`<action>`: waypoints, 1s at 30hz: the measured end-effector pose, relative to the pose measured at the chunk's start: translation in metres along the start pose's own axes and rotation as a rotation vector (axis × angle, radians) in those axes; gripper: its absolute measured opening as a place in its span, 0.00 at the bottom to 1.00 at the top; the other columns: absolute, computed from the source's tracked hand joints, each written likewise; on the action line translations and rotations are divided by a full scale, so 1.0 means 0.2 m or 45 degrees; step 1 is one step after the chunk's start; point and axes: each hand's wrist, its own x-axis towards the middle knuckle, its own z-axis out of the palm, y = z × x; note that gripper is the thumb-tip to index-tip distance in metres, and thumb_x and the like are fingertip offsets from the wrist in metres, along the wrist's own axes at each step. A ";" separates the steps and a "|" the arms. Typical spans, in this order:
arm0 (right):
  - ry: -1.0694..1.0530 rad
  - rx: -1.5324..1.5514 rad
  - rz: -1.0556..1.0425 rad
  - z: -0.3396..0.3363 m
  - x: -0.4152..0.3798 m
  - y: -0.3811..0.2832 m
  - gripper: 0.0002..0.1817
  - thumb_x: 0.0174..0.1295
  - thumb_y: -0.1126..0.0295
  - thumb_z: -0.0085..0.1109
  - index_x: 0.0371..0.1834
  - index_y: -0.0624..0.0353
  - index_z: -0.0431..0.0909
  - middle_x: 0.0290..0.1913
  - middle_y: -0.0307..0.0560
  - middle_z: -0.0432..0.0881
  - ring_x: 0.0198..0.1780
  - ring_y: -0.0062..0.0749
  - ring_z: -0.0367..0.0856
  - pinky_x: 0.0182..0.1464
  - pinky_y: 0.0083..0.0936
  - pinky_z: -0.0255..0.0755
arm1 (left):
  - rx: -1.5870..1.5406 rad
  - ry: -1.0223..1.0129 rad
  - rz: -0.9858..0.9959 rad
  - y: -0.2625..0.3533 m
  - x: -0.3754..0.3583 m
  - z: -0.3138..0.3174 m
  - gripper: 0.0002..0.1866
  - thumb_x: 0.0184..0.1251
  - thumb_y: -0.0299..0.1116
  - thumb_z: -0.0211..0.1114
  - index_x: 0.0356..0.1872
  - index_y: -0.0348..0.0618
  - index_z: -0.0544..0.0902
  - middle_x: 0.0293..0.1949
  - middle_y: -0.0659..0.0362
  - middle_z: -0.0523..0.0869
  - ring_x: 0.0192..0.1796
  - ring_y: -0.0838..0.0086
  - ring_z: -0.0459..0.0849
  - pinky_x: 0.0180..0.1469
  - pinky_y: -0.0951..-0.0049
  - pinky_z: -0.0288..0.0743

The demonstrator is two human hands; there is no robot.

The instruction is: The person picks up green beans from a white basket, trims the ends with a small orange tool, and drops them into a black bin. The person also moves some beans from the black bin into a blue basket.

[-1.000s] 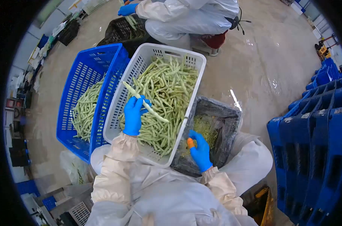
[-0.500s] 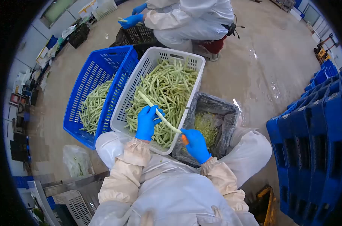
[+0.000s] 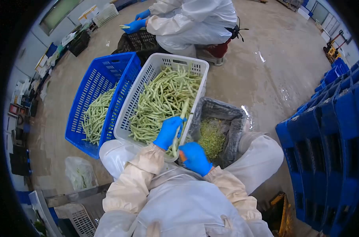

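My left hand [image 3: 169, 132], in a blue glove, is closed around a long pale green bean [image 3: 185, 108] over the near right part of the white crate [image 3: 121, 125]. The bean stands steeply, its lower end close to my right hand. My right hand [image 3: 196, 158], also gloved in blue, is closed on a small orange object [image 3: 182, 156], mostly hidden by the fingers; I cannot make out its kind. Many green beans [image 3: 163, 98] fill the white crate. Beside my right hand, a container lined with dark plastic [image 3: 236, 118] holds green trimmings [image 3: 211, 138].
A blue crate [image 3: 75, 118] with more beans stands left of the white one. Ahead, a co-worker in white [image 3: 191, 27] sits by a dark crate [image 3: 138, 41]. Stacked blue pallets [image 3: 325, 150] rise at the right. A plastic bag [image 3: 80, 172] lies on the floor at left.
The bean has swung from a slant leaning left to a steep one leaning right. My left hand has moved right and down, and my right hand slightly left and down.
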 end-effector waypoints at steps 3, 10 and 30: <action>0.510 0.219 0.627 -0.02 -0.06 0.12 0.07 0.58 0.70 0.52 0.36 0.60 0.76 0.29 0.50 0.77 0.30 0.37 0.75 0.37 0.32 0.69 | 0.315 -0.226 -0.136 0.02 -0.08 -0.01 0.15 0.67 0.38 0.53 0.44 0.38 0.80 0.22 0.67 0.74 0.21 0.85 0.69 0.21 0.85 0.64; 1.579 0.796 1.214 -0.28 -0.29 0.54 0.06 0.60 0.74 0.48 0.36 0.62 0.75 0.27 0.39 0.75 0.27 0.24 0.71 0.32 0.24 0.68 | 0.482 -0.418 -0.258 0.00 -0.19 -0.31 0.17 0.64 0.34 0.56 0.50 0.37 0.78 0.23 0.65 0.76 0.20 0.84 0.70 0.23 0.82 0.63; 0.050 0.023 0.354 -0.10 -0.06 0.19 0.14 0.51 0.79 0.54 0.44 0.60 0.76 0.46 0.51 0.76 0.47 0.46 0.73 0.50 0.36 0.67 | 0.472 -0.562 -0.401 0.11 -0.25 -0.23 0.16 0.60 0.29 0.60 0.48 0.34 0.78 0.25 0.64 0.78 0.24 0.84 0.73 0.24 0.84 0.66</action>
